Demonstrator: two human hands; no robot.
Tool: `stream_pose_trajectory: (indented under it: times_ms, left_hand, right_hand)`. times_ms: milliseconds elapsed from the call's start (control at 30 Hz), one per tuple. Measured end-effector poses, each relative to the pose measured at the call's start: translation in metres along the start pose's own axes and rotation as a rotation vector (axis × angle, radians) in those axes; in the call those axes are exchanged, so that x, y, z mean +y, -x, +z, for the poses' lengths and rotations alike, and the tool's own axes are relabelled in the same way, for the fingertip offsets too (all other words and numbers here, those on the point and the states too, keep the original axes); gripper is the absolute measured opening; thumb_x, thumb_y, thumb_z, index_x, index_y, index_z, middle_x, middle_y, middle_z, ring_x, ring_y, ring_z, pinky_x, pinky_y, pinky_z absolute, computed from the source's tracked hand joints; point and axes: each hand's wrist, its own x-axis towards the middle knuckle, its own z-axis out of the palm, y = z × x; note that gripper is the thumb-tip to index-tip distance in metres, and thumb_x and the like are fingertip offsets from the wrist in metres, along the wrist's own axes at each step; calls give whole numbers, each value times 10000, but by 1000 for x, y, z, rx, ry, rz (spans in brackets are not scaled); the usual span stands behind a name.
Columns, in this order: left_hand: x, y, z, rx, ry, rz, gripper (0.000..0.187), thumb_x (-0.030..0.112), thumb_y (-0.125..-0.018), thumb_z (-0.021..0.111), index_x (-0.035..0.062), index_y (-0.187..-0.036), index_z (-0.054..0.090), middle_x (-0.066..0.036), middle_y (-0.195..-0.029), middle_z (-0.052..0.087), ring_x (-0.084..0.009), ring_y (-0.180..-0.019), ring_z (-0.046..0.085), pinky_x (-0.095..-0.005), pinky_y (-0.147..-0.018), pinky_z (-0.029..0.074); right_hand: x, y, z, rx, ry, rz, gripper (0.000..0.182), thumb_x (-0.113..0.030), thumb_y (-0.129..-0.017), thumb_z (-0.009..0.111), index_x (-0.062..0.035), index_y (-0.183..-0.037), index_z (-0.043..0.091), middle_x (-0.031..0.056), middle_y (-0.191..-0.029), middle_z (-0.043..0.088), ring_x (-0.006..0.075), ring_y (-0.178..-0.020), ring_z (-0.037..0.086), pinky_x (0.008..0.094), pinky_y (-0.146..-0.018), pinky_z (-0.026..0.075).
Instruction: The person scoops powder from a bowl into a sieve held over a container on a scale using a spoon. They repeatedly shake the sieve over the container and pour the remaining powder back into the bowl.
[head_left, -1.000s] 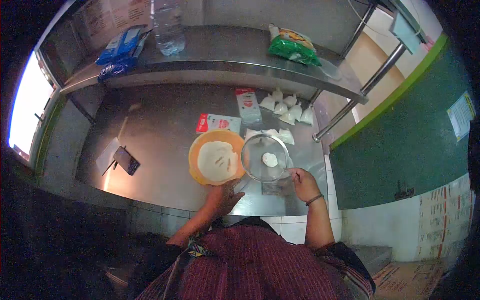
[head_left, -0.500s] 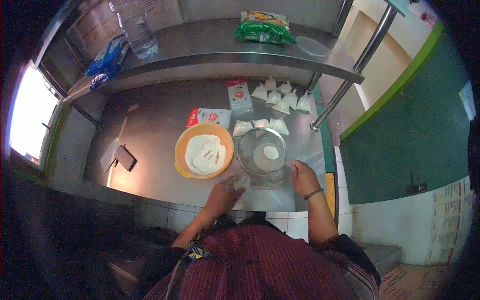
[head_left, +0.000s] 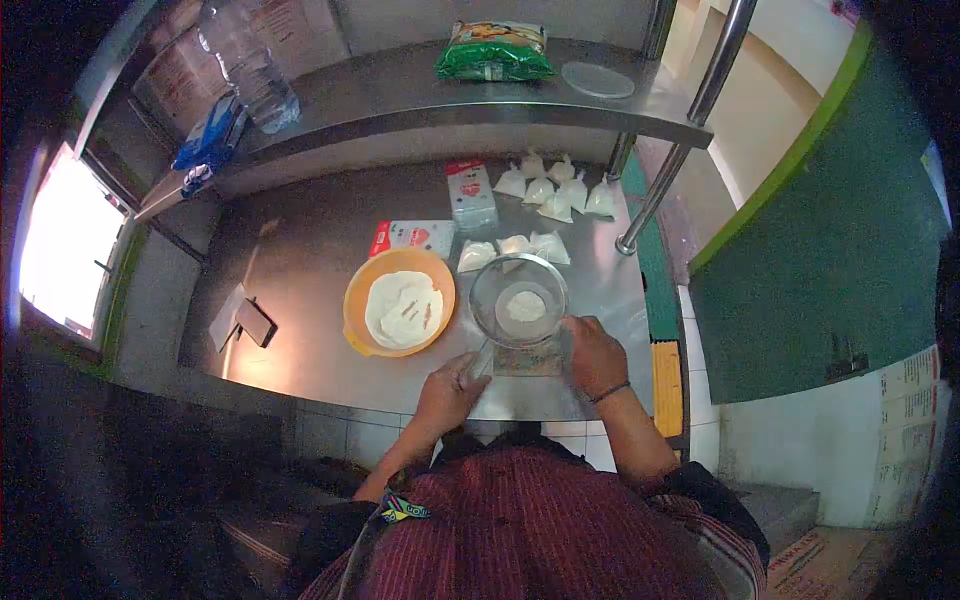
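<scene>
A round mesh sieve (head_left: 485, 300) with white powder (head_left: 526, 306) in it is above the steel table's front part. My right hand (head_left: 598, 358) is closed at the sieve's right edge, around its handle. Left of the sieve's lower edge, my left hand (head_left: 450, 397) is closed on something pale and translucent, too unclear to name. An orange bowl (head_left: 352, 318) of white powder (head_left: 405, 308) stands to the left. Partly covered by the sieve is a flat rectangular object (head_left: 530, 361). Small tied bags of white powder (head_left: 478, 256) lie just behind the sieve.
More tied bags (head_left: 556, 205) and two red-and-white packs (head_left: 471, 196) (head_left: 428, 238) lie at the back. A dark phone-like object (head_left: 256, 322) stands left. The raised shelf (head_left: 400, 100) holds a green packet (head_left: 495, 55), clear lid (head_left: 598, 80), bottle (head_left: 250, 85) and blue packet (head_left: 212, 135).
My right hand has moved in toward the sieve and turned. The powder in the sieve has shifted left and spread out. The whole view has shifted slightly.
</scene>
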Motion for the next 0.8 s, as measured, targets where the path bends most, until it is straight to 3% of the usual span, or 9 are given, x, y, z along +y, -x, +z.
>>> stream_pose_trajectory:
  times_ms: [167,333,500,667,733,800]
  left_hand:
    - [3,3,0,-58,126,-149,497,226,-861,774,-6,-1276,631,-191,-844,669,-279,-650,617,-399,-681,534]
    - [-5,4,9,39,66,-14,489,233,-868,765,-1,-1276,632,-166,-779,645,-280,-643,614,-396,-673,530]
    - [-12,3,18,145,56,134,490,239,-867,765,0,-1274,633,-153,-745,639,-281,-636,615,-392,-662,529]
    - [-12,3,16,25,7,13,495,227,-867,762,0,-1287,628,-111,-715,614,-213,-598,569,-362,-621,513]
    - [-6,2,14,24,22,-1,489,222,-868,760,3,-1285,630,-102,-712,609,-197,-594,557,-356,-615,508]
    - [-3,1,12,25,40,-13,482,218,-868,759,7,-1283,633,-94,-708,604,-182,-590,544,-349,-609,503]
  right_hand:
    - [9,3,-3,117,2,-50,352,-47,-870,553,-87,-1214,614,181,-1160,641,385,-980,662,485,-826,540]
    - [23,0,6,305,-9,-175,393,-70,-895,498,-108,-1266,622,153,-1177,644,359,-905,687,482,-777,550]
    - [27,-6,8,202,-64,-97,414,-54,-880,491,-102,-1276,605,159,-1150,649,372,-924,680,489,-783,562]
    - [34,-7,17,217,-101,-82,395,-52,-871,501,-101,-1249,604,154,-1116,651,379,-929,678,485,-781,569]
    - [34,-8,14,47,-191,-69,383,-34,-889,502,-59,-1254,614,188,-1172,645,386,-1057,646,475,-889,547]
    - [24,-4,4,44,-190,-60,363,-40,-899,499,-57,-1242,616,187,-1159,647,386,-1046,648,474,-883,548]
